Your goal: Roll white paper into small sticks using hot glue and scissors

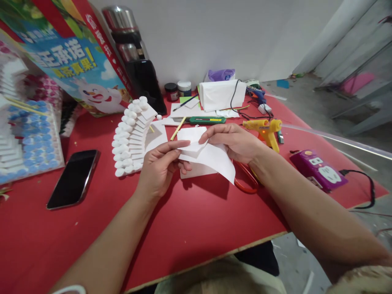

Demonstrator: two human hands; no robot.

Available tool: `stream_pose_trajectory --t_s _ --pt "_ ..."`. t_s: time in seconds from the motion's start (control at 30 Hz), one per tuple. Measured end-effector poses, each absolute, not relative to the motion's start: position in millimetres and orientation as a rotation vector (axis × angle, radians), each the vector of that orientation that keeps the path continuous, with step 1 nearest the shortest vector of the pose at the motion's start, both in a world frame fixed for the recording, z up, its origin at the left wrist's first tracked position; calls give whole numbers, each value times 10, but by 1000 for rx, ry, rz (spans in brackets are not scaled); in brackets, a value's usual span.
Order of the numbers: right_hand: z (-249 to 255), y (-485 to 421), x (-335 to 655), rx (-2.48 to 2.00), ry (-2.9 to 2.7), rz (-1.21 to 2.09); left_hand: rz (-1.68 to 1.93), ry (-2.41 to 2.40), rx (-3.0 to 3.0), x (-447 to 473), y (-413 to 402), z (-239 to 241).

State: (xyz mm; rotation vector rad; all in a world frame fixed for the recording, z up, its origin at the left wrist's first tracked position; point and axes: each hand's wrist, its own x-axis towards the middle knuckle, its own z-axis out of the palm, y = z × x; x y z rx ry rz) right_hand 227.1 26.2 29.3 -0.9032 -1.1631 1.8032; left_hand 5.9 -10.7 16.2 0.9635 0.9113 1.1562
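Over the middle of the table, both hands grip a sheet of white paper [219, 157], which is bent and has a small fold at its top. My left hand [159, 167] pinches the paper's left edge between thumb and fingers. From the upper right, my right hand [232, 141] presses its fingertips on the folded part. Another white piece [196, 170] lies beneath, partly covered. Red-handled scissors [248, 187] rest under my right wrist, mostly hidden. Just beyond the hands are a green utility knife [208, 120] and a thin yellow stick [178, 129].
Left of the hands stands a curved white paper model [130, 141]; a phone [73, 179] lies farther left. A yellow glue gun [265, 130] and a purple power socket box [320, 170] are at right. Behind are bottles [130, 53], paint jars [183, 87] and a colourful bag [76, 57].
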Motion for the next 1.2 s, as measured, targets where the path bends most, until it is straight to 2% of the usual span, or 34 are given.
stream_pose_trajectory --t_s 0.57,1.2 --pt "290 255 2245 -926 -1321 1742 810 821 959 35 -103 163" --pt "367 199 2257 -1204 -1581 1565 892 1011 1114 28 -107 102"
